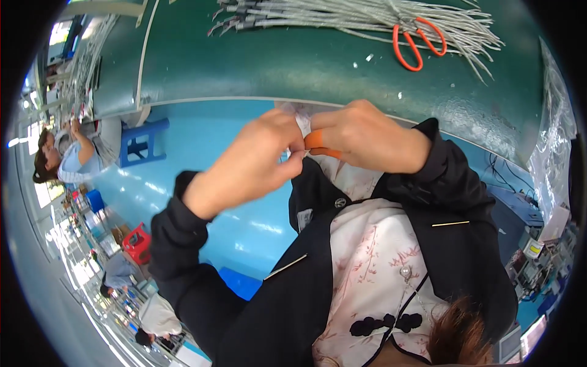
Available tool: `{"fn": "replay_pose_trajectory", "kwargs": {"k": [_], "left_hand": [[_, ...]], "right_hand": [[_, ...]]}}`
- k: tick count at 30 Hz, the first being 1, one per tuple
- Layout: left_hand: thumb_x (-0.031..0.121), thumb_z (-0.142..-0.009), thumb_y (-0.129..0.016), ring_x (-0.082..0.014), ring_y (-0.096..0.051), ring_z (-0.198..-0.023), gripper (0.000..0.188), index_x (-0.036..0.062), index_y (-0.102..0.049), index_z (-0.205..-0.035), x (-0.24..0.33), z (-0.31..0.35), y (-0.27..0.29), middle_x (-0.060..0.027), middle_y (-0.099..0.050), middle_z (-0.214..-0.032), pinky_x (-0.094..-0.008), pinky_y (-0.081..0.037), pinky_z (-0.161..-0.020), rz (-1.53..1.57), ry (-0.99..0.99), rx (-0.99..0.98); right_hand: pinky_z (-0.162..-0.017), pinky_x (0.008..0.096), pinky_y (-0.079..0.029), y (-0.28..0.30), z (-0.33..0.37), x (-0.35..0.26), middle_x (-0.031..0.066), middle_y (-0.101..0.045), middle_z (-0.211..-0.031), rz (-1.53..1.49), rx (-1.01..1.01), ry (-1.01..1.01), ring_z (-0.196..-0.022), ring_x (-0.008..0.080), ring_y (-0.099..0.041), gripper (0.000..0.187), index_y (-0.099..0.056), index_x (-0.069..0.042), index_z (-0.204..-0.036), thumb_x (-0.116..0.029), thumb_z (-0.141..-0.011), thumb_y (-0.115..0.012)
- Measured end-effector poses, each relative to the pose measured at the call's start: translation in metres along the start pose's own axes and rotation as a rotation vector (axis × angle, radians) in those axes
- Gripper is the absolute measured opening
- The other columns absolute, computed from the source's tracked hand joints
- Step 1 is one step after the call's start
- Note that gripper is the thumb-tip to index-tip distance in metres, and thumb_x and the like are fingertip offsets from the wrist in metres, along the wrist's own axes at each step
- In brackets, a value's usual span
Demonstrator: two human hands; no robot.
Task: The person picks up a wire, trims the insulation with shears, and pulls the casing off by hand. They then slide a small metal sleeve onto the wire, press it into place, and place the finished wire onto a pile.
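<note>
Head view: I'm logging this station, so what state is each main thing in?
Left hand: fingers curled, any grip unclear
Right hand: fingers bent, orange bands on them, any grip unclear
Cables: loosely bundled, lying on the green table
Scissors: lying on the cables, handle loops apart
Jacket: worn open at the front

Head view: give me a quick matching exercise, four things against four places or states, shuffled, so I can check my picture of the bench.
Things
1. Right hand
2. Left hand
3. Scissors
4. Blue stool

Places or states
A. Standing on the shiny blue floor
B. Orange bands on its fingers
C. Lying over the silvery cables
D. Thumb near the index finger, no orange showing on it

Pairs: 1-B, 2-D, 3-C, 4-A
</note>
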State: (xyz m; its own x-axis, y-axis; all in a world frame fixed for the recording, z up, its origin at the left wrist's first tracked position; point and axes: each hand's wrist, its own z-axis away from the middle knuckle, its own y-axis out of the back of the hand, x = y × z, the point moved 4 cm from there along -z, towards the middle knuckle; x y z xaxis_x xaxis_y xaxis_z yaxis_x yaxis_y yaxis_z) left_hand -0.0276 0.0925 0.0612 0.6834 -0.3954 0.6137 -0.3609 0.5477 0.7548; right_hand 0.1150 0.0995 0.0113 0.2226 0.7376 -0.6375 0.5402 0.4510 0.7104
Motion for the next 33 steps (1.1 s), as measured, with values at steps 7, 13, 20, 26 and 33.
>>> {"fn": "replay_pose_trajectory", "kwargs": {"k": [7,13,20,26,33], "left_hand": [[0.0,-0.078,-0.06,-0.0148,-0.053,-0.077,0.002,-0.0019,-0.06,-0.077,-0.014,0.006,-0.001,-0.0065,-0.059,-0.085,-0.0259,-0.043,-0.071,0.805,0.187,0.027],[-0.004,-0.077,-0.062,-0.0146,-0.053,-0.075,0.006,-0.0015,-0.059,-0.081,-0.015,0.001,-0.008,-0.0062,-0.059,-0.084,-0.0273,-0.043,-0.069,0.738,0.022,0.551],[-0.007,-0.07,-0.065,-0.0235,-0.054,-0.075,0.014,-0.0018,-0.059,-0.082,0.01,-0.012,-0.018,-0.0111,-0.058,-0.085,-0.0328,-0.046,-0.066,-0.036,-0.125,0.936],[-0.009,-0.066,-0.066,-0.0281,-0.054,-0.075,0.023,-0.0002,-0.059,-0.085,0.027,-0.02,-0.036,-0.0132,-0.058,-0.085,-0.0355,-0.046,-0.067,-0.504,-0.181,1.012],[-0.003,-0.072,-0.064,-0.0259,-0.055,-0.08,0.02,-0.0045,-0.06,-0.092,0.024,-0.015,-0.04,-0.0125,-0.057,-0.09,-0.0332,-0.047,-0.069,-0.319,-0.227,0.967]], "right_hand": [[-0.058,0.0269,-0.048,-0.001,0.003,0.009,0.0102,-0.065,-0.085,-0.924,0.058,-0.052,-0.07,0.0174,-0.064,0.008,-0.06,0.0,-0.093,-0.003,-0.085,-0.062],[-0.053,0.0231,-0.044,-0.008,0.008,0.004,0.0074,-0.065,-0.083,-1.194,0.255,-0.399,-0.063,0.0101,-0.059,0.009,-0.057,0.0,-0.098,-0.006,-0.091,-0.057],[-0.045,0.0202,-0.035,-0.012,0.011,0.007,0.0047,-0.06,-0.07,-1.348,0.487,-0.556,-0.053,0.0083,-0.054,0.012,-0.057,-0.001,-0.098,-0.011,-0.095,-0.052],[-0.044,0.0198,-0.034,-0.02,0.018,0.012,0.0033,-0.057,-0.067,-1.306,0.624,-0.595,-0.052,0.0084,-0.054,0.018,-0.057,0.001,-0.097,-0.014,-0.097,-0.048],[-0.044,0.0192,-0.036,-0.011,0.019,0.015,0.0039,-0.059,-0.069,-1.236,0.643,-0.593,-0.052,0.0078,-0.053,0.019,-0.058,0.002,-0.1,-0.014,-0.097,-0.048]]}}
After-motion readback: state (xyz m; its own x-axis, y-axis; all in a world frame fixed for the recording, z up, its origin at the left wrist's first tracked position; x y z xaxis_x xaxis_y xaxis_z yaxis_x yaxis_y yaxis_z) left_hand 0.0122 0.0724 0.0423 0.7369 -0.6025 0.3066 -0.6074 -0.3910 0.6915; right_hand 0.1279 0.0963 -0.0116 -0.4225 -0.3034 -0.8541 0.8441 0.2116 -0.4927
